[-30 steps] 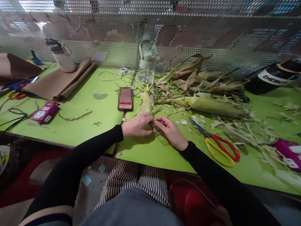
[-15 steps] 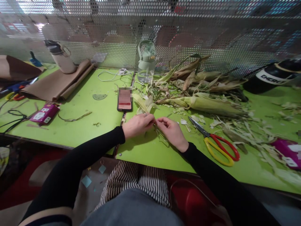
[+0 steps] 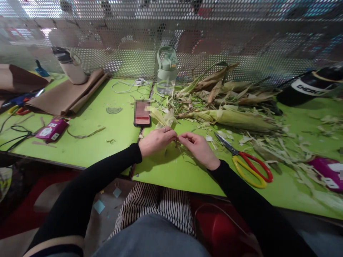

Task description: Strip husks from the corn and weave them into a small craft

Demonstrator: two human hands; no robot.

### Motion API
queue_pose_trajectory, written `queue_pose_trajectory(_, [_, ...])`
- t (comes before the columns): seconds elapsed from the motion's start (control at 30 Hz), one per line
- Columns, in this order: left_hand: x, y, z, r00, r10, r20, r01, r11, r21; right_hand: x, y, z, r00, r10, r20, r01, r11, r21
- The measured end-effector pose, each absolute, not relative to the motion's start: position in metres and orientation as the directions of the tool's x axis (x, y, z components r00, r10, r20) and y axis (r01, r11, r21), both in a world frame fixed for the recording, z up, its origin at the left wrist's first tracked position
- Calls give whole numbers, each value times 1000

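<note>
My left hand (image 3: 157, 140) and my right hand (image 3: 198, 148) meet near the front of the green table (image 3: 107, 132), fingertips almost touching. Both are closed in a pinch on a pale corn husk piece (image 3: 163, 119) that fans out behind my left hand toward the phone. Thin husk strands (image 3: 184, 151) trail under my right hand. Red and yellow scissors (image 3: 246, 164) lie just right of my right hand, blades pointing at it.
Unhusked corn cobs (image 3: 235, 119) and dry husks pile at the back right, with scraps strewn to the right. A phone (image 3: 142, 113), a green water bottle (image 3: 167, 69), a white flask (image 3: 69, 65), brown folded paper (image 3: 64, 93) and purple packets (image 3: 50, 129) lie around.
The husk piece has turned and spread leftward toward the phone. My hands have shifted slightly and stay pinched together on it.
</note>
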State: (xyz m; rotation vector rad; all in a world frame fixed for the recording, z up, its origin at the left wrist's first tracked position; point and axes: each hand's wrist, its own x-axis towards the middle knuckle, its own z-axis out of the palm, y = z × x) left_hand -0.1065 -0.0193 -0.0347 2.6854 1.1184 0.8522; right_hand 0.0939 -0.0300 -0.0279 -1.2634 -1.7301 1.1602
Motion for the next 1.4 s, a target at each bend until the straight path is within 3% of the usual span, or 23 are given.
queue_pose_trajectory(0.3, [-107,-14,-29,527,783,330,580,-615,534,94,-37,-29,-287,928,237,502,356,-788])
queue_pose_trajectory(0.53, [-107,-14,-26,526,801,284,513,-566,646,93,-38,-26,-271,938,217,524,332,-784])
queue_pose_trajectory(0.63, [-107,-14,-27,536,802,264,460,-539,705,93,-35,-28,-264,959,105,429,214,-878])
queue_pose_trajectory(0.73, [-107,-13,-27,532,814,233,423,-494,760,93,-32,-30,-269,961,-65,213,-6,-977])
queue_pose_trajectory(0.9, [-105,-14,-27,487,846,217,392,-434,811,91,-28,-34,-297,937,-186,15,-190,-982])
queue_pose_trajectory(1.13, [-106,-17,-28,503,798,330,347,-537,769,89,-27,-33,-275,941,-197,-21,-210,-977])
queue_pose_trajectory(1.4, [-107,-17,-28,525,771,361,465,-615,637,89,-28,-30,-270,944,-191,-21,-204,-979])
